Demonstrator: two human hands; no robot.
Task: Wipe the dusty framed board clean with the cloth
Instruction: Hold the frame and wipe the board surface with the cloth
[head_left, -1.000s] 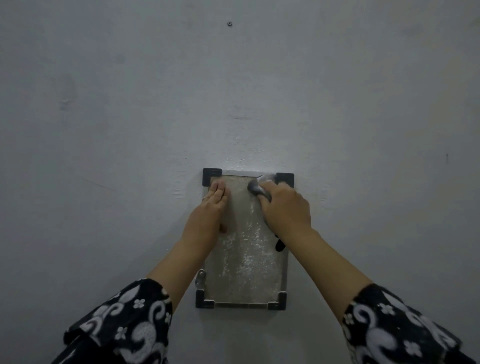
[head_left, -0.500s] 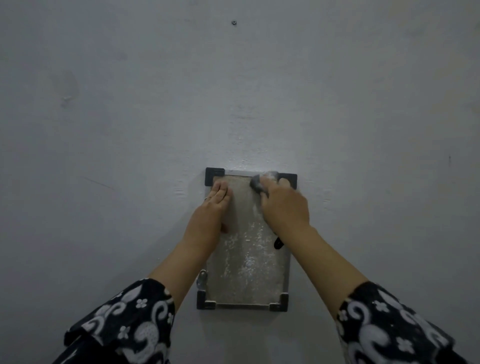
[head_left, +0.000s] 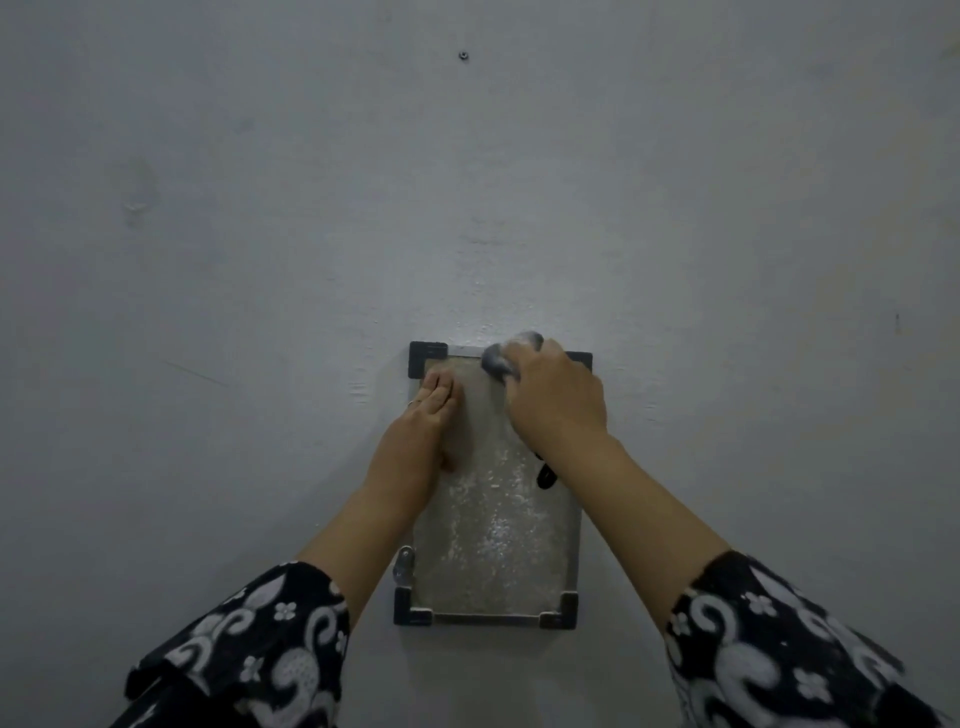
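A small framed board (head_left: 493, 540) with dark corner pieces lies flat against the pale grey surface; white dust speckles its middle and lower part. My left hand (head_left: 421, 431) rests flat on the board's left side, fingers together and pointing toward the top left corner. My right hand (head_left: 558, 402) is closed around a grey cloth (head_left: 506, 356), pressing it on the board's top edge near the right corner. A dark end of the cloth (head_left: 545, 474) hangs out below my right wrist.
The pale grey surface (head_left: 260, 312) spreads all around the board. A small screw or hole (head_left: 462, 55) sits far above it. A metal hanger tab (head_left: 404, 564) sticks out from the board's lower left edge. My patterned sleeves fill the bottom corners.
My right hand has slid the cloth up from the upper part of the board to its top edge. My left hand has stayed in place.
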